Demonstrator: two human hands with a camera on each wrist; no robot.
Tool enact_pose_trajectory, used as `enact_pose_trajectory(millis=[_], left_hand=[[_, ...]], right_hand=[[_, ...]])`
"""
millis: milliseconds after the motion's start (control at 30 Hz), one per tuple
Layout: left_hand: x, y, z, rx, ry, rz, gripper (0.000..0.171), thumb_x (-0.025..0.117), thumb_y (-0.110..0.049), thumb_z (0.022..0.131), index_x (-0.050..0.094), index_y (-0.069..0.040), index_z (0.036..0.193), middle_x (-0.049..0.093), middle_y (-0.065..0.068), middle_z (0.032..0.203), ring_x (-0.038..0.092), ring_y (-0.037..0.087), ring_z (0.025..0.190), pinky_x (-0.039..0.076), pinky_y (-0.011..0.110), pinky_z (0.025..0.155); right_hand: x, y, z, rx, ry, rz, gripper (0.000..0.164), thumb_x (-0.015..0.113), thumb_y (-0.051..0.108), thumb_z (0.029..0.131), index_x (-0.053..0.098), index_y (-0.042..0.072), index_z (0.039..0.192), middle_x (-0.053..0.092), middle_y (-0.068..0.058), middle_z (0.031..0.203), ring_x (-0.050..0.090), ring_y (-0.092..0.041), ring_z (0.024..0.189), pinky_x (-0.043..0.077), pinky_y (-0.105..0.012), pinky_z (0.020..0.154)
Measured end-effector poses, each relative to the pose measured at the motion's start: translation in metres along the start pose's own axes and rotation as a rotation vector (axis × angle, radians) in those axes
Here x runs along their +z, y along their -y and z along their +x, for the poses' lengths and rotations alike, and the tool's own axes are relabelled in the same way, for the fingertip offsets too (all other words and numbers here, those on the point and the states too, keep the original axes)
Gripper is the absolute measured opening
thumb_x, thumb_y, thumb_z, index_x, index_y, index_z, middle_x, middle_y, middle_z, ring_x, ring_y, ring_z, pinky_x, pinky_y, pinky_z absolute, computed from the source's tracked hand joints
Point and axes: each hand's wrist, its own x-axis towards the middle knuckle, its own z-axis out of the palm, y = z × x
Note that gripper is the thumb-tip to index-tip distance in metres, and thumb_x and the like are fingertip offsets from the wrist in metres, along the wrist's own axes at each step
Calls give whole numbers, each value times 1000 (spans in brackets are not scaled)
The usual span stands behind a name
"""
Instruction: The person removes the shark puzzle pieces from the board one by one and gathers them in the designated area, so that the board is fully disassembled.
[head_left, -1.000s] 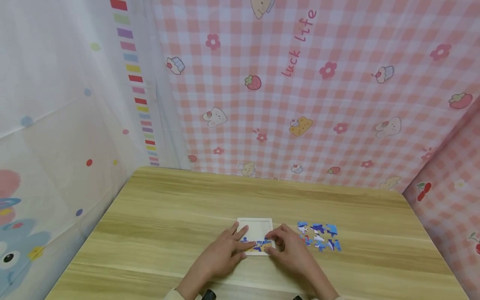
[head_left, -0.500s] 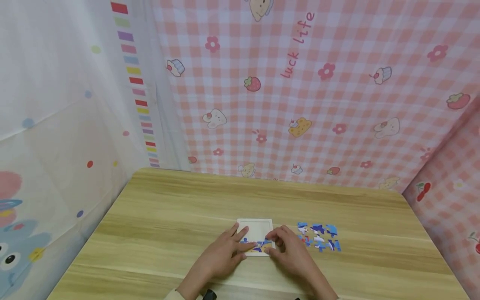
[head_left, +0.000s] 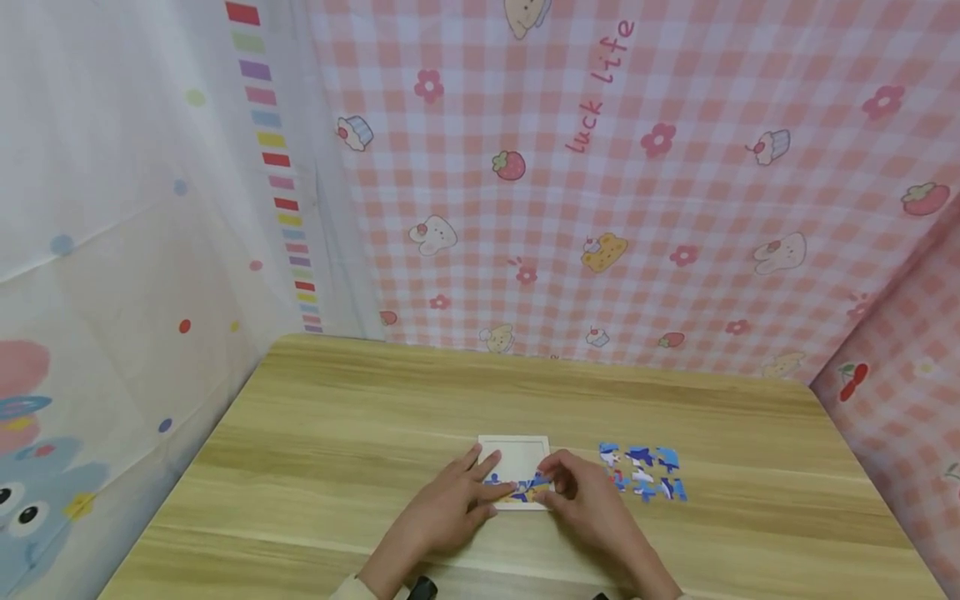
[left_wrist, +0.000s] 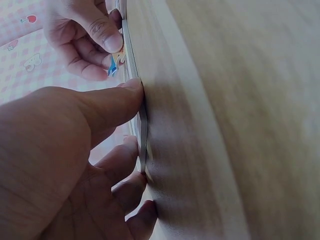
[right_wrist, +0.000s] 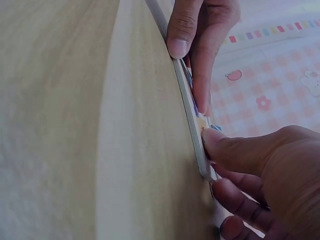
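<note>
Pink gingham cloth (head_left: 480,279) hangs behind a wood-grain tabletop (head_left: 337,433). Well in from the tabletop's far edge, about midway between its left and right edges, the right hand (head_left: 588,498) pinches a blue-and-orange jigsaw piece (left_wrist: 113,65) between thumb and fingers, at the near right corner of a white puzzle tray (head_left: 522,454). That piece looks tilted; whether it touches the tray's floor cannot be told. It should be light, thin and fairly stiff, its narrow knobs the weakest part, so it is best taken by opposite edges, away from them. Left hand (head_left: 442,502) fingers are spread: the index finger presses the pieces in the tray (head_left: 522,496) along the near side, and the thumb rests on the near rim. Such a light tray would probably slide easily without that hold. Toward the tabletop's right edge, just beyond the right hand, loose jigsaw pieces (head_left: 642,456) lie in two rows.
</note>
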Motion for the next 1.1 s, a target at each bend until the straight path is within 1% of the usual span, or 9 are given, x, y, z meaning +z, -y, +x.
enact_pose_trajectory(millis=[133,267,367,433,600,900,1100], left_hand=[[-1,-1,0,-6,11,-4,40,61,-27,103,61,-37,142,34,1,167,24,36,158,31,57,124],[-3,-2,0,-14,21,-15,41,60,-28,103,60,-37,143,33,1,168,23,36,158,30,58,125],[-4,-4,-1,-19,25,-21,41,60,-28,103,60,-37,143,32,1,168,22,36,158,29,58,125],[-5,-4,-1,-22,28,-20,41,60,-28,103,60,-37,143,32,1,168,22,35,158,29,57,125],[-5,-5,-1,-16,28,-7,41,60,-28,103,60,-37,143,32,2,168,22,35,158,29,57,126],[-3,-3,0,-15,26,-10,41,60,-27,104,59,-38,143,32,1,168,22,35,158,28,56,126],[-3,-3,0,-14,29,-5,41,60,-27,104,60,-38,143,33,2,168,22,35,158,28,55,126]], right_hand=[[-3,-2,0,7,-1,63,20,83,12,85,72,14,101,68,5,83,59,-2,72,53,-18,66],[-7,-3,-1,10,8,54,13,82,19,87,72,18,95,68,9,78,58,-2,69,51,-18,64],[-11,-3,-2,19,9,14,11,81,22,88,72,24,93,68,13,78,58,-1,69,50,-18,65],[-14,-3,-3,22,10,3,10,80,22,89,72,25,93,69,14,78,59,-1,70,50,-19,67],[-21,-5,-5,37,10,-2,10,79,20,90,73,26,94,70,15,79,59,-2,70,50,-19,66],[-34,-13,-9,86,-47,-1,14,83,18,85,72,25,91,71,14,80,60,-3,71,51,-19,67],[-44,-19,-14,93,-78,-11,13,83,19,85,72,23,91,72,12,80,59,-4,71,51,-19,65]])
